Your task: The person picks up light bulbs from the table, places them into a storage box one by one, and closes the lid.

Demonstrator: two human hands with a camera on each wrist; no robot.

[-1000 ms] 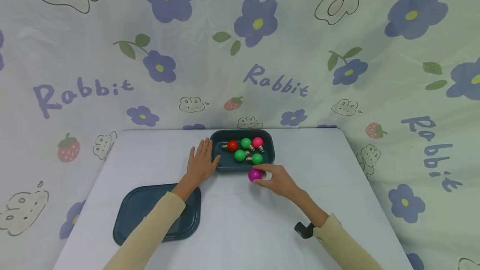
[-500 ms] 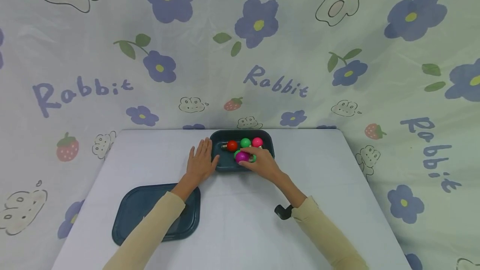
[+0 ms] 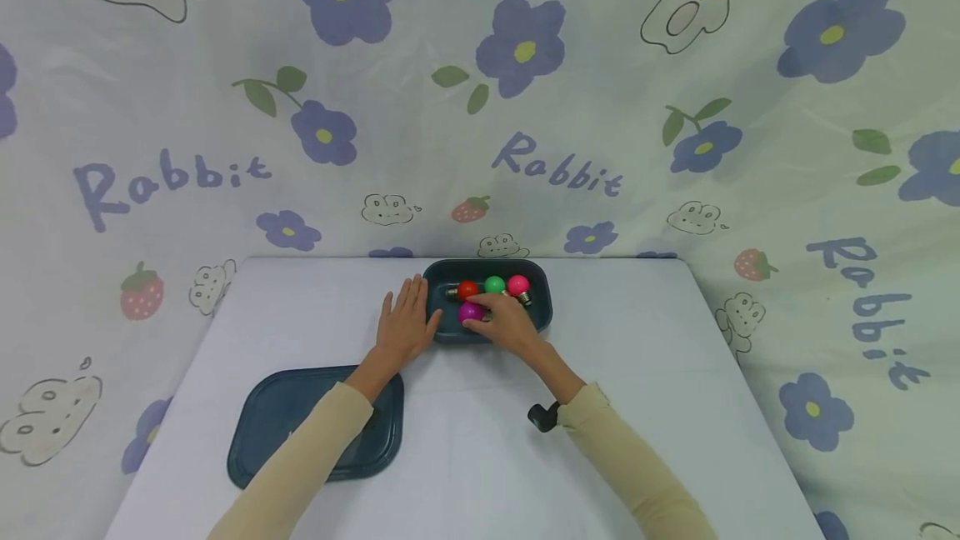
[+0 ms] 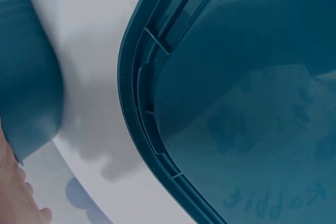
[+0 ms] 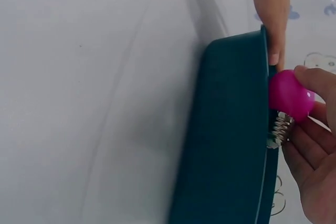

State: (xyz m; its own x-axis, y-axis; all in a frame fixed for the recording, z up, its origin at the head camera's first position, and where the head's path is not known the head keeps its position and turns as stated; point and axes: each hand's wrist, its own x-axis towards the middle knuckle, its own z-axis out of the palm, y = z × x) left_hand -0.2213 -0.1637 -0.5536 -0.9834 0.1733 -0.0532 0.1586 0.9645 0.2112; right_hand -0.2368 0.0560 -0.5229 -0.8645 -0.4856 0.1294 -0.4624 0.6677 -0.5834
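A magenta light bulb (image 3: 470,312) with a metal screw base is pinched between the thumb and fingers of my right hand (image 3: 506,323), over the front left part of a dark teal bin (image 3: 545,317). In the right wrist view the magenta bulb (image 5: 292,96) shows just above the bin's rim. My left hand (image 3: 402,328) rests with straight fingers along the bin's left side. Inside the bin lie a red bulb (image 3: 467,289), a green bulb (image 3: 494,284) and a pink bulb (image 3: 518,284). My right hand hides other green bulbs.
A dark teal lid (image 3: 273,415) lies on the white table (image 3: 465,448) at the front left, partly under my left forearm. Behind the table hangs a printed cloth (image 3: 420,148). A black device (image 3: 542,417) sits at my right wrist.
My right hand has carried the magenta bulb from in front of the bin up and leftward over it. My left hand has stayed at the bin's left side.
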